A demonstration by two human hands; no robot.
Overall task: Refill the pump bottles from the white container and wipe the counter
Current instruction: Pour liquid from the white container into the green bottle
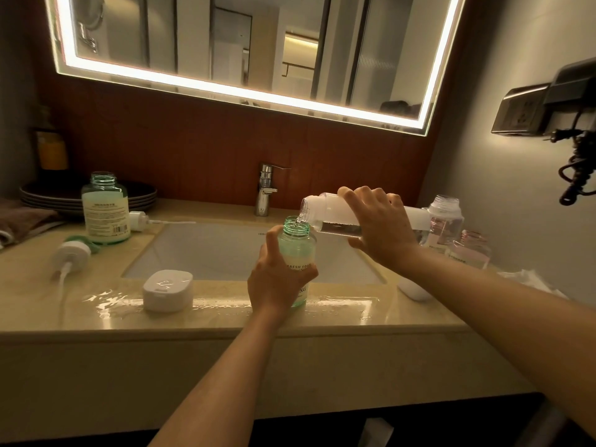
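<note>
My left hand (274,280) grips a green open-necked bottle (297,245) standing upright on the counter's front edge, by the sink. My right hand (379,227) holds the white container (325,209) tipped on its side, its mouth over the green bottle's neck, and clear liquid runs in. A second green bottle (104,209) stands open at the left. Two white pump heads (72,254) (139,217) lie near it. Two pink-tinted open bottles (446,221) (471,250) stand at the right.
A white lidded box (167,290) sits on the wet counter (96,321) in front of the sink basin (219,253). The faucet (266,190) is behind. Stacked dark plates (38,195) and a brown towel (22,221) lie far left. A white cap (414,290) lies right.
</note>
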